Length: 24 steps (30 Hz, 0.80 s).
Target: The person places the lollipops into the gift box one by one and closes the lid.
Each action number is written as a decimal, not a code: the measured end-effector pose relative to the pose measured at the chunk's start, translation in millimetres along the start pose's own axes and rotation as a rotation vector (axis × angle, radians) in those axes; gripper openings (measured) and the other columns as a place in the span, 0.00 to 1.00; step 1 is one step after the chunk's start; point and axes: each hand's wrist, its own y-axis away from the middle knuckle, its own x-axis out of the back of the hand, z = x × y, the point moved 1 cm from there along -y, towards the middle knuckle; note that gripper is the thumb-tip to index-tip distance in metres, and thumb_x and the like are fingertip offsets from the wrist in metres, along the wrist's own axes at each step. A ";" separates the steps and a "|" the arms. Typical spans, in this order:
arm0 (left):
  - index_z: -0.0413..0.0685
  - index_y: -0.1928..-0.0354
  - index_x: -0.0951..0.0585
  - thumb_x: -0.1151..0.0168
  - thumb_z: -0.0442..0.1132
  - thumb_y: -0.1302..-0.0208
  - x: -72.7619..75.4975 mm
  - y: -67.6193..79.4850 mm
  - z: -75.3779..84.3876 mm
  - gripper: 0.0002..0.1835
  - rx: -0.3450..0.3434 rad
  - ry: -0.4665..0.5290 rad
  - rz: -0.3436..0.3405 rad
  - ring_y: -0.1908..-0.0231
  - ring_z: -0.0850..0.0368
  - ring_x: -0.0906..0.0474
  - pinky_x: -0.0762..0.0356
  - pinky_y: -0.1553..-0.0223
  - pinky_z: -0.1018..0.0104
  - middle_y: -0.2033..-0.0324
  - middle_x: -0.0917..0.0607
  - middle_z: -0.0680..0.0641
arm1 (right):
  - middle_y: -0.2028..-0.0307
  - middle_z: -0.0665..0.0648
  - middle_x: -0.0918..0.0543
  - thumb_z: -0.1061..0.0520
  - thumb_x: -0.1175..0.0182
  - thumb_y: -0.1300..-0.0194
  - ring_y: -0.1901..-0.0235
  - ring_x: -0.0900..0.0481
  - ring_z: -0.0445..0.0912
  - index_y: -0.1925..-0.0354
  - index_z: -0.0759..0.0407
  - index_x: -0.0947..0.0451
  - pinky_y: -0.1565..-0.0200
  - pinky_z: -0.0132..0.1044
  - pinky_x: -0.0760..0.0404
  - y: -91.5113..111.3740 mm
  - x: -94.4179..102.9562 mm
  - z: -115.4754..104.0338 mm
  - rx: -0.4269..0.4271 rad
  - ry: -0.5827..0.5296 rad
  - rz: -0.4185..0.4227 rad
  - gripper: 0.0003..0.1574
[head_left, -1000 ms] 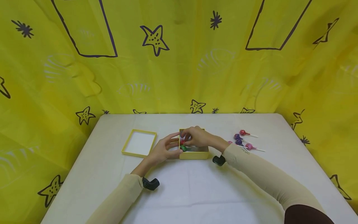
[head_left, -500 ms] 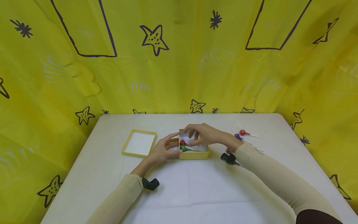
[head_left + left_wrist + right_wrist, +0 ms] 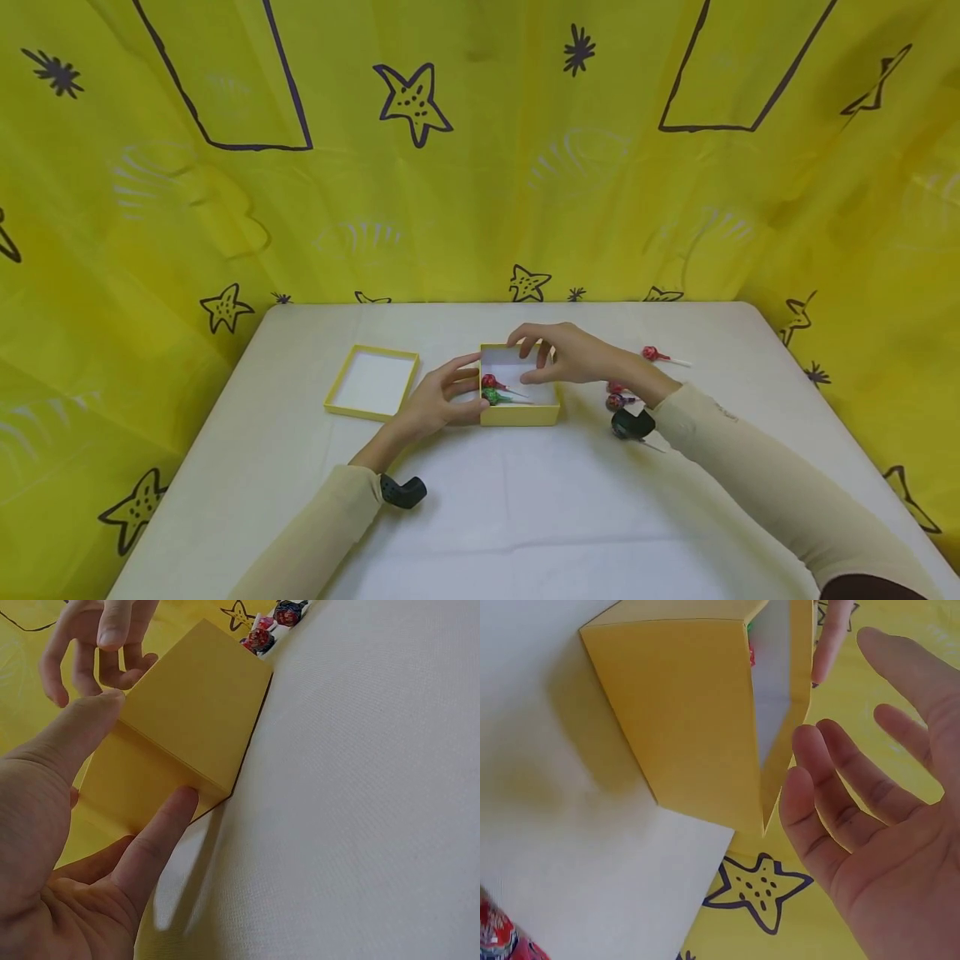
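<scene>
Head view has the yellow box [image 3: 519, 415] standing open on the white-covered table [image 3: 450, 533], with the left hand [image 3: 435, 407] at its left end. That hand's thumb and fingers are spread and nearly straight, touching the box; the hand and box match their places in the frame from 1 second ago. The right hand [image 3: 573, 354] differs most: it was down inside the box, covering much of the opening, and now it is higher and farther right, over the box's right part. Its fingers are loosely bent, well apart from the thumb, and the right wrist view shows the palm empty, just beside the box's open top. With that hand raised, 2 lollipops show plainly along the near left part of the box floor: a red lollipop [image 3: 490, 382] and a green lollipop [image 3: 492, 397], their sticks pointing right. The shallow yellow lid [image 3: 372, 383] stays left of the box, its white inside facing up. Right of the box, a loose red lollipop [image 3: 650, 354] remains in view, while the right forearm now hides the purple lollipops seen earlier; other wrapped heads [image 3: 617, 401] show near the black wrist camera [image 3: 633, 423].
</scene>
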 end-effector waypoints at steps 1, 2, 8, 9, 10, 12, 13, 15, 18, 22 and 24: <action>0.52 0.21 0.38 0.27 0.36 0.35 -0.2 0.0 0.2 0.43 0.000 0.001 -0.001 0.31 0.40 0.29 0.26 0.34 0.48 0.28 0.31 0.38 | 0.50 0.61 0.15 0.53 0.26 0.37 0.62 0.18 0.44 0.37 0.52 0.26 0.58 0.40 0.17 1.9 1.1 0.3 0.004 0.007 0.005 0.32; 0.52 0.21 0.38 0.27 0.36 0.35 -0.3 -0.1 0.1 0.43 0.001 0.001 -0.002 0.31 0.40 0.29 0.26 0.34 0.48 0.28 0.31 0.38 | 0.50 0.61 0.14 0.53 0.26 0.37 0.62 0.18 0.44 0.37 0.53 0.25 0.59 0.39 0.17 4.2 2.3 0.9 0.005 0.014 0.010 0.32; 0.54 0.21 0.38 0.27 0.37 0.35 -0.4 -0.3 -1.3 0.44 0.007 -0.014 0.001 0.30 0.41 0.30 0.27 0.34 0.48 0.27 0.31 0.38 | 0.50 0.59 0.15 0.53 0.26 0.37 0.59 0.17 0.47 0.36 0.53 0.25 0.60 0.39 0.16 21.0 11.7 6.6 -0.024 0.062 0.042 0.33; 0.54 0.21 0.38 0.27 0.36 0.35 -0.3 -0.2 -1.6 0.44 0.007 -0.006 0.000 0.30 0.41 0.30 0.27 0.34 0.48 0.27 0.31 0.38 | 0.50 0.59 0.15 0.53 0.26 0.37 0.59 0.17 0.49 0.36 0.53 0.25 0.59 0.40 0.15 24.2 13.4 7.9 -0.032 0.070 0.048 0.33; 0.53 0.21 0.38 0.27 0.35 0.35 -0.1 -0.2 -1.9 0.44 0.005 0.001 -0.001 0.30 0.41 0.30 0.26 0.34 0.49 0.27 0.31 0.38 | 0.50 0.60 0.15 0.54 0.26 0.37 0.58 0.17 0.51 0.36 0.53 0.24 0.59 0.42 0.14 27.7 15.2 9.0 -0.037 0.073 0.053 0.33; 0.52 0.21 0.38 0.27 0.34 0.35 0.2 -0.3 -1.9 0.44 -0.003 0.001 -0.002 0.30 0.41 0.30 0.26 0.35 0.50 0.27 0.31 0.37 | 0.50 0.61 0.15 0.55 0.26 0.36 0.56 0.17 0.54 0.36 0.53 0.24 0.57 0.46 0.14 34.8 18.2 12.5 -0.049 0.088 0.061 0.32; 0.51 0.21 0.38 0.27 0.34 0.35 0.2 -0.3 -1.7 0.44 -0.006 0.000 -0.004 0.30 0.41 0.30 0.25 0.35 0.50 0.28 0.31 0.37 | 0.50 0.61 0.15 0.55 0.27 0.36 0.55 0.17 0.56 0.36 0.54 0.24 0.57 0.49 0.14 38.5 19.6 14.5 -0.057 0.093 0.063 0.32; 0.51 0.21 0.38 0.27 0.34 0.36 0.4 -0.6 -1.5 0.44 -0.012 -0.004 -0.005 0.30 0.41 0.30 0.25 0.36 0.51 0.28 0.31 0.36 | 0.51 0.60 0.16 0.56 0.27 0.35 0.55 0.17 0.57 0.35 0.54 0.24 0.55 0.52 0.14 46.0 21.9 18.2 -0.077 0.106 0.065 0.32; 0.50 0.21 0.38 0.27 0.35 0.35 0.7 -1.0 -1.6 0.44 -0.015 -0.024 -0.005 0.31 0.41 0.30 0.25 0.36 0.52 0.28 0.31 0.36 | 0.51 0.57 0.16 0.56 0.27 0.35 0.55 0.17 0.56 0.35 0.52 0.24 0.55 0.52 0.15 57.1 24.5 24.7 -0.093 0.133 0.064 0.32; 0.50 0.21 0.39 0.28 0.35 0.35 1.3 -1.4 -2.2 0.44 -0.015 -0.020 -0.009 0.30 0.40 0.30 0.25 0.36 0.52 0.29 0.31 0.35 | 0.51 0.55 0.16 0.56 0.28 0.34 0.55 0.17 0.55 0.35 0.49 0.24 0.56 0.48 0.15 71.5 28.1 33.0 -0.115 0.156 0.060 0.31; 0.49 0.21 0.39 0.28 0.34 0.35 1.6 -1.6 -2.2 0.44 -0.017 -0.018 -0.011 0.30 0.40 0.30 0.24 0.36 0.52 0.28 0.31 0.35 | 0.51 0.56 0.17 0.56 0.28 0.34 0.55 0.17 0.52 0.35 0.47 0.24 0.56 0.45 0.16 77.6 29.7 36.4 -0.143 0.156 0.053 0.31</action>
